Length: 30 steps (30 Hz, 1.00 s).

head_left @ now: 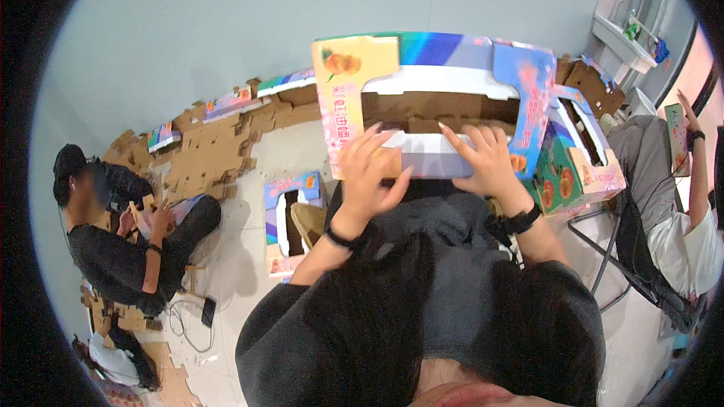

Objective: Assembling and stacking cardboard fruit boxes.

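Dark top (317, 339) of the wearer sits nearest the lens, dark trousers (430, 226) just beyond. Printed carton (426, 81) is straight ahead, upper centre of view, beyond the lap; cutout faces the camera, brown inside visible, yellow side on the left, blue side on the right. What it rests on: can't tell, its underside is hidden. Left hand (369, 173) lies across the carton's near face at the left, fingers spread, thumb well apart from them. Right hand (483, 158) lies on the near edge of the cutout toward the right, also spread wide, thumb up beside the fingers. Neither is wrapped around anything; both are slightly blurred, so fingertip pressure can't be told. Black band on each wrist. Second carton (562, 192), green and peach, is just right of the first, tilted. Third carton (273, 217) is on the floor to the left, beside a tan shoe (305, 220). Black metal frame (603, 256) is right of the lap. Farther left, a co-worker in a black cap (69, 160) sits low, hands at a printed piece. Far right, a co-worker in a white top (682, 260) has a hand by a printed panel (675, 139). Brown cardboard (204, 162) lies along the grey wall (264, 30).
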Tool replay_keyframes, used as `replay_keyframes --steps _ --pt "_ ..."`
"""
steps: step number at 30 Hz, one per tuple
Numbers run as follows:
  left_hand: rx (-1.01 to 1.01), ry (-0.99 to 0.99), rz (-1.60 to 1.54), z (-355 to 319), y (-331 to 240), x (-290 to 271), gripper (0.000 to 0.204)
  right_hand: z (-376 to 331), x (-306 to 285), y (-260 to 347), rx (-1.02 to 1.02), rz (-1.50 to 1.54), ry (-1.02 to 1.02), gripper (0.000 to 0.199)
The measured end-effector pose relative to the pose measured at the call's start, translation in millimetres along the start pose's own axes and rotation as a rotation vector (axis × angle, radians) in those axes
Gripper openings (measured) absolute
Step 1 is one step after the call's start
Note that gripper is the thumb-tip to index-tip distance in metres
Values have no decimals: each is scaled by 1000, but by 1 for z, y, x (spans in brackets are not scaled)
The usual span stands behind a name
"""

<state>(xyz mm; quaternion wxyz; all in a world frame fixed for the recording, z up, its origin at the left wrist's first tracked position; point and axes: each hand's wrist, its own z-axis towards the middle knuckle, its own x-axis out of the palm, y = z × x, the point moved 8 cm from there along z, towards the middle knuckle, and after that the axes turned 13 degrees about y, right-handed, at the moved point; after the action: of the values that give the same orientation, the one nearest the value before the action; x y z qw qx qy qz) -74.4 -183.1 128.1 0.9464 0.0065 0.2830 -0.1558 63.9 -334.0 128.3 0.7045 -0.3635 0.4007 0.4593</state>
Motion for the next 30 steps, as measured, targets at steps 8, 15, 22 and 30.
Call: replay_keyframes --steps 8,15,22,30 --pt "-377 -369 350 -71 75 -168 20 -54 -58 -68 327 -183 -305 84" --pt "-572 -813 252 -128 103 -224 16 -98 -110 -193 800 -252 -116 75" --pt "-535 -621 321 -109 99 -201 11 -142 -60 -288 1184 -101 214 78" --pt "-490 -512 345 -95 94 -189 10 -165 -27 -331 1217 155 247 85"
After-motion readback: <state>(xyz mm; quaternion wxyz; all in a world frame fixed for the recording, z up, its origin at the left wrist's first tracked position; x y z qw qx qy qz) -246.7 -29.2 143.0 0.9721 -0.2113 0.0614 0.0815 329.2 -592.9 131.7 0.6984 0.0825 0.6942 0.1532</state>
